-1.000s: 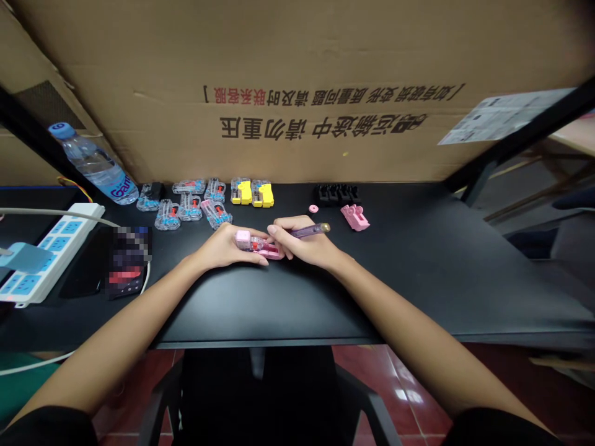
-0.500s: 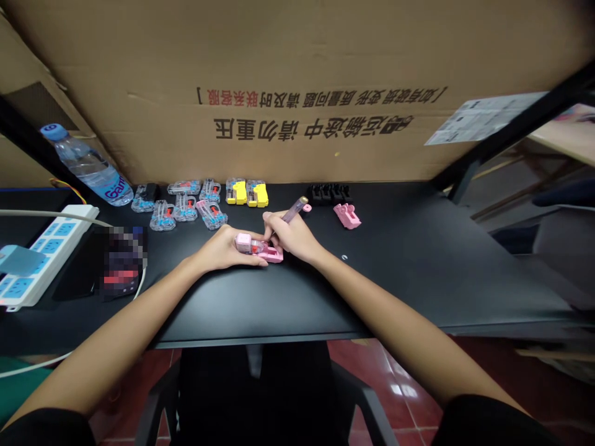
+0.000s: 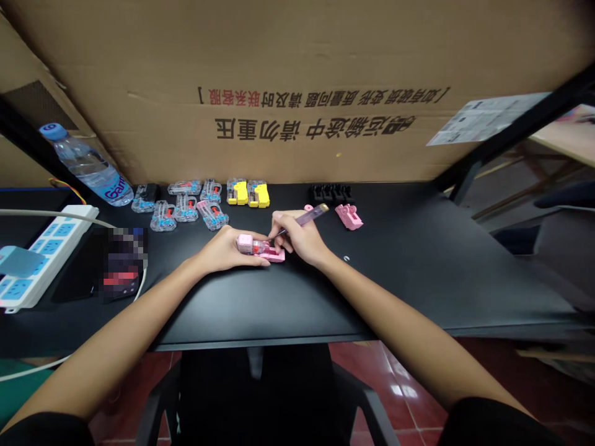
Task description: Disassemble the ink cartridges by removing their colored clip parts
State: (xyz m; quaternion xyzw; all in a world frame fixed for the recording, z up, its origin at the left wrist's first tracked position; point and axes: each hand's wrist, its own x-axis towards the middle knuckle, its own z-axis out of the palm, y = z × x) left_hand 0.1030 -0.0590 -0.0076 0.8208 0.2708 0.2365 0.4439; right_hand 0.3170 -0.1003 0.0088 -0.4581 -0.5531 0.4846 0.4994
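Note:
My left hand (image 3: pixel 221 251) pinches a small pink-and-clear plastic device (image 3: pixel 245 243) between thumb and fingers, close above the table. Red shows inside its clear part, and a pink slotted piece lies at its right end. In my right hand (image 3: pixel 298 236) is a slim screwdriver (image 3: pixel 310 216) with a translucent purplish handle, held like a pen. Its thin dark shaft slants down left to the device; the tip's exact contact is hidden by fingers. Just behind that hand lies a small pink ring-shaped part (image 3: pixel 308 208).
Several clear devices with blue and red insides (image 3: pixel 186 207) and yellow-and-clear ones (image 3: pixel 258 194) lie along the back. Black parts (image 3: pixel 331 193), a pink part (image 3: pixel 349 217) and a small white piece (image 3: pixel 346 257) lie right. A bottle (image 3: pixel 93 167) and power strip (image 3: pixel 44 260) stand left.
The screwdriver handle has tipped over to the right and lower, and my right hand has turned and shifted slightly right. My left hand keeps its hold on the device.

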